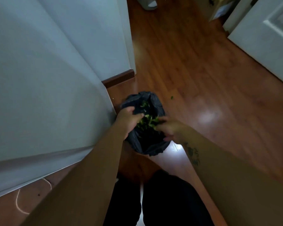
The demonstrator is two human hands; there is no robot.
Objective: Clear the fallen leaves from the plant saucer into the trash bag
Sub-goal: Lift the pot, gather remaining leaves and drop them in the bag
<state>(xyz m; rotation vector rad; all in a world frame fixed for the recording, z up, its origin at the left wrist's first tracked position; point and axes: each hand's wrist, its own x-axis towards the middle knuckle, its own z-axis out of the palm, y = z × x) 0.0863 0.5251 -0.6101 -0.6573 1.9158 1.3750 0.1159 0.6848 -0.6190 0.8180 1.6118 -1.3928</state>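
The trash bag (145,128) is black, thin and crinkled, standing open on the wooden floor (203,79) just beside the corner of a pale wall (47,79). Its rim is folded and uneven, and the inside is dark. A bunch of small green leaves (147,122) sits over the bag's mouth, between the two hands; the leaves are fresh green, narrow and loosely tangled. More green bits (144,104) lie against the far inner side of the bag.

The left hand (129,119) grips the bag's near-left rim, fingers curled over the plastic and touching the leaves. The right hand (167,128) is blurred, fingers half curled at the leaves; whether it pinches them I cannot tell.

One stray leaf (172,97) lies on the floor, near the bag's far right side.
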